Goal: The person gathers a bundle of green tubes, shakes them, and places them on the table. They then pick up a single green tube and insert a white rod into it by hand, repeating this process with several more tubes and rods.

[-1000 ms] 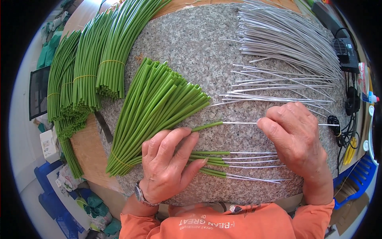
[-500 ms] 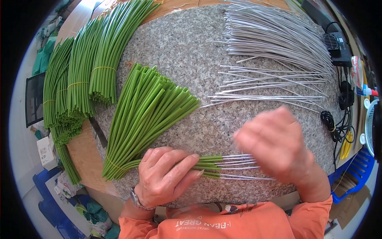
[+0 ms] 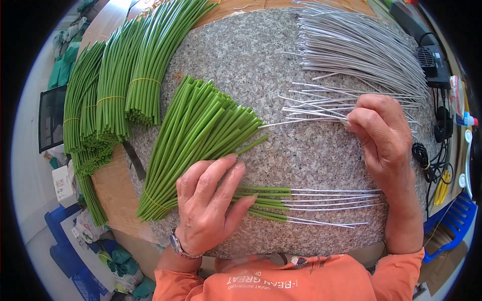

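Thin green hollow-looking tubes (image 3: 196, 128) fan out from a yellow band on the grey speckled slab. Over this fan lies my left hand (image 3: 208, 203), fingers apart, its fingertips touching tubes and its thumb over several separate ones. Those tubes have pale metal wires (image 3: 331, 196) sticking out of their right ends. Farther right, my right hand (image 3: 384, 130) pinches a pale wire (image 3: 301, 120) in a loose group of wires; its fingertips partly hide the grip. Above that group spreads a thick pile of straight wires (image 3: 359, 50).
Banded bundles of green tubes (image 3: 113, 95) lie at the far left. Along the right edge are a black boxy device (image 3: 433, 66), coiled black cable (image 3: 422, 155), yellow-handled tool (image 3: 442, 188) and blue plastic basket (image 3: 454, 220). A dark flat strip (image 3: 134, 160) lies beside the fan.
My right hand has moved up from the wire ends by the tubes to the loose wires. My left hand has shifted up onto the fan, its fingers opening. The view has shifted slightly.
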The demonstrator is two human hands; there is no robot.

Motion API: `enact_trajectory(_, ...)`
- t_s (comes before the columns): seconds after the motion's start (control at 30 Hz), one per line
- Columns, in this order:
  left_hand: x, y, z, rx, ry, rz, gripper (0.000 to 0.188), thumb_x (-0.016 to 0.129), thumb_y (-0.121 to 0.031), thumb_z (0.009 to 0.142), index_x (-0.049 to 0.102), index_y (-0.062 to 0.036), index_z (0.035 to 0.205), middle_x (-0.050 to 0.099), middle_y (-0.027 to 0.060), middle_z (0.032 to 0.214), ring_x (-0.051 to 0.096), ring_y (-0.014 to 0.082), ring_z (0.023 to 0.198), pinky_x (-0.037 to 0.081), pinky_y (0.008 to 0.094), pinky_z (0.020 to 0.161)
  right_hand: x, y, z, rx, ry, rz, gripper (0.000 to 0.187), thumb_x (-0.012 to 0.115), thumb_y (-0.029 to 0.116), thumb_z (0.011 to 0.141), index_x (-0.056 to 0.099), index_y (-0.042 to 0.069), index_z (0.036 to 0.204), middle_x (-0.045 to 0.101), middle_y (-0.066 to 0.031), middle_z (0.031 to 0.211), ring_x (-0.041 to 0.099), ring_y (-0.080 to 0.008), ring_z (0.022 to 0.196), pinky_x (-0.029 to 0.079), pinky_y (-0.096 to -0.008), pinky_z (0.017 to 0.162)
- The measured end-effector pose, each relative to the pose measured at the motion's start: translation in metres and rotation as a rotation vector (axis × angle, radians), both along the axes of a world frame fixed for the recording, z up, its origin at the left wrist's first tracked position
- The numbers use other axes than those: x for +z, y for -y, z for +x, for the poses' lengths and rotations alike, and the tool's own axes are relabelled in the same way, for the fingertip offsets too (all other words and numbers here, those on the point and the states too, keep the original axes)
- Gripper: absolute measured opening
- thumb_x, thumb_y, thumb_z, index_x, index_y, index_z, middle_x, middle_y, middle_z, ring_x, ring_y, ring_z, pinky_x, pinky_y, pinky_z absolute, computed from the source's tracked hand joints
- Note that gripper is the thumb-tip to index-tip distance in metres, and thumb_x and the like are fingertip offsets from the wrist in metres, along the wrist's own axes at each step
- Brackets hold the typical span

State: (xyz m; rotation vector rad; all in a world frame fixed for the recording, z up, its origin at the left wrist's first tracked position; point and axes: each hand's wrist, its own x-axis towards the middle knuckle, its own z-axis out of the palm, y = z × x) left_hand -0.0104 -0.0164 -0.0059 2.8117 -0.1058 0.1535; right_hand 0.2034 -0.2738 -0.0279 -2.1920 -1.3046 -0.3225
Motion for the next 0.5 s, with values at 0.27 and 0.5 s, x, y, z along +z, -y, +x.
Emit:
enact_trajectory(0.27, 0.000, 0.003, -0.002, 0.000, -0.049, -0.027, 0.056, 0.088, -0.027, 0.086, 0.074, -0.0012, 0.133, 0.069, 0.0122, 0.135, 0.062, 0.0352, 0.121, 0.047, 0.0480, 0.106, 0.018, 0.003, -0.022, 0.088, -0.131, -0.097, 0.018, 0.070, -0.001, 0.081, 0.066, 0.005, 0.097, 0.065, -0.0083, 0.090, 0.067, -0.0268, 0.078, 0.054, -0.0383, 0.064)
enact_trajectory(0.5, 0.000, 0.003, -0.002, -0.006, -0.057, -0.014, 0.057, 0.087, -0.029, 0.085, 0.074, -0.0008, 0.133, 0.068, 0.0118, 0.135, 0.062, 0.0347, 0.120, 0.047, 0.0475, 0.107, 0.016, 0.001, -0.028, 0.108, -0.184, -0.169, 0.020, 0.070, -0.001, 0.081, 0.064, 0.006, 0.098, 0.062, -0.0078, 0.088, 0.067, -0.0264, 0.080, 0.055, -0.0389, 0.064)
